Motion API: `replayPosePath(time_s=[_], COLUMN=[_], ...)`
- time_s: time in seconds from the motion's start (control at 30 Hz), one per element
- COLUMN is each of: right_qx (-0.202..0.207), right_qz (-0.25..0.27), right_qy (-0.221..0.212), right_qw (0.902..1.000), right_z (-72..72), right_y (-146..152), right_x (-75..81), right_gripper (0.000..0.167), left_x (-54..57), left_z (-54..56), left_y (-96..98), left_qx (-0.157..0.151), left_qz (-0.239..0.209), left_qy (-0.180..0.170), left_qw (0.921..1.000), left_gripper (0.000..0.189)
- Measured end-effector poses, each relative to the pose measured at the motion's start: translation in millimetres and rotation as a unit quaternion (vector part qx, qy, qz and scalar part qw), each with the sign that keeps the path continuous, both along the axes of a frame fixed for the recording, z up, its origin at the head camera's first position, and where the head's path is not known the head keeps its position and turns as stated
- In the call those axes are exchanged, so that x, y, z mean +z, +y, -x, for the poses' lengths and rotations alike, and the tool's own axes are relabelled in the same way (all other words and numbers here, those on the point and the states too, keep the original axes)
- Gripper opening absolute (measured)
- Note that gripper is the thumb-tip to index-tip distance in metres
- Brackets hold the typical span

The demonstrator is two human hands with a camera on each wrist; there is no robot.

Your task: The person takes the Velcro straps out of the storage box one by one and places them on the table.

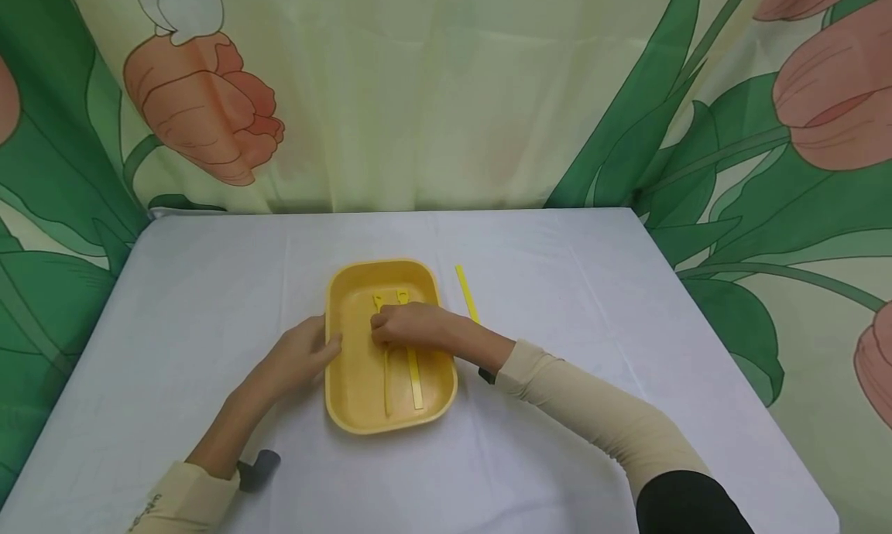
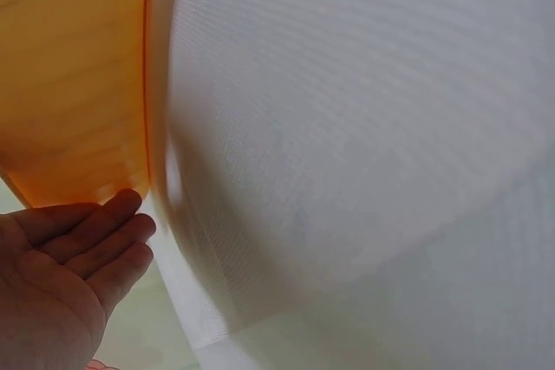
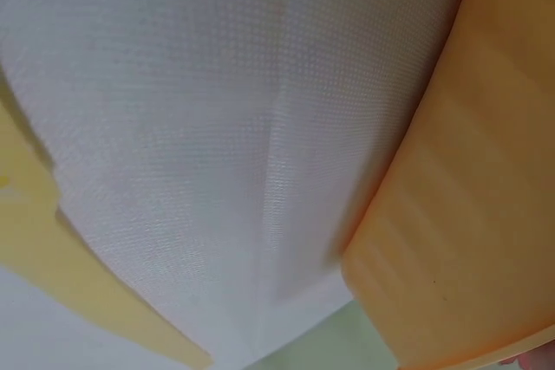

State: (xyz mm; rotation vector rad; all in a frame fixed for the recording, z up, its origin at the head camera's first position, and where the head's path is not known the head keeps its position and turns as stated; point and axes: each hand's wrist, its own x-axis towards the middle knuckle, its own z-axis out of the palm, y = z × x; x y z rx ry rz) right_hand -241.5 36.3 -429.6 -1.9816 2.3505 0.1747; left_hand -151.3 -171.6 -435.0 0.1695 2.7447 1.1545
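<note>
A shallow yellow tray (image 1: 355, 398) lies on the white cloth in the head view. My left hand (image 1: 300, 352) holds its left side, thumb over the rim; the left wrist view shows straight fingers against the tray's outer wall (image 2: 78, 84). Over the tray, my right hand (image 1: 411, 325) has its fingers curled down at a thin yellow strip (image 1: 387, 383), whose middle they hide. Beside it a flat yellow strip (image 1: 415, 379) lies in the tray, passing under the hand. Both strips have small shaped heads at their far ends. The right wrist view leaves the right fingers largely out.
Another yellow strip (image 1: 467, 292) lies on the cloth right of the tray, its near end behind my right forearm. The white-covered table (image 1: 592, 286) extends around the tray. A curtain (image 1: 446, 93) printed with large flowers hangs behind the table's far edge.
</note>
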Motion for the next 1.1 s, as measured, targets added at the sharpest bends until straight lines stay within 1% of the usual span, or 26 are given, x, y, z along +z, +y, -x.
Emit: replayPosePath(time_s=[0.33, 0.47, 0.6, 0.77, 0.97, 1.1], right_qx=[0.02, 0.037, 0.047, 0.038, 0.034, 0.028], right_qz=[0.023, 0.036, 0.053, 0.067, 0.096, 0.101], right_qy=[0.053, 0.064, 0.061, 0.057, 0.068, 0.068], right_qw=[0.9982, 0.9966, 0.9956, 0.9954, 0.9924, 0.9922], right_z=[-7.1, -7.2, -7.7, -10.7, -13.9, -15.9], right_y=[3, 2, 1, 4, 6, 7], right_x=[9.1, 12.3, 16.3, 22.6, 31.9, 34.8], right_gripper=[0.017, 0.019, 0.019, 0.018, 0.021, 0.022], left_x=[-0.3, -0.6, 0.7, 2.4, 5.0, 5.4], left_z=[-0.9, -0.7, -1.1, -1.6, -3.1, -3.3], left_y=[-0.3, -0.2, 0.2, 0.7, 0.4, 0.7], left_qx=[-0.004, -0.006, -0.007, -0.01, -0.012, -0.013], left_qz=[-0.003, -0.002, 0.001, 0.003, 0.003, 0.003], left_qy=[0.013, 0.014, 0.015, 0.01, 0.004, 0.001], left_qw=[0.9999, 0.9999, 0.9999, 0.9999, 0.9999, 0.9999], left_gripper=[0.044, 0.041, 0.041, 0.043, 0.046, 0.047])
